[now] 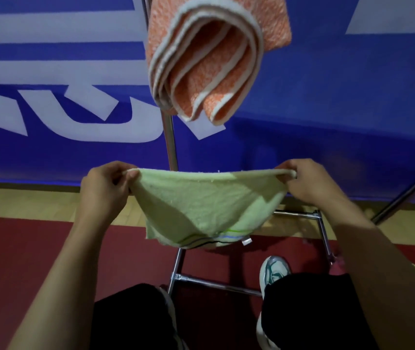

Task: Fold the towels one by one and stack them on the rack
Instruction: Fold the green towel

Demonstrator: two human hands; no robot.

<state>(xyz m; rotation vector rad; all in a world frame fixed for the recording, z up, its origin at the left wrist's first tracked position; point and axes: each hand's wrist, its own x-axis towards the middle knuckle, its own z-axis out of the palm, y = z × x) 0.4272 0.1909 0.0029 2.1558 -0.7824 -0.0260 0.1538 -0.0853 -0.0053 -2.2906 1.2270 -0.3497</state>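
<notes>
A pale green towel [209,205] with thin coloured stripes along its lower hem hangs doubled over between my hands in front of me. My left hand [105,185] pinches its upper left corner. My right hand [312,184] pinches its upper right corner, so the top edge is stretched almost straight. Above, a folded orange towel [209,61] with white borders hangs over the metal rack [169,137], its layered edges facing me.
The rack's chrome base bars [216,284] lie on the dark red floor between my feet. A slanted rack leg [403,195] runs at the right. A blue banner [327,122] with white lettering stands behind the rack. My white shoe [274,269] is beside the base.
</notes>
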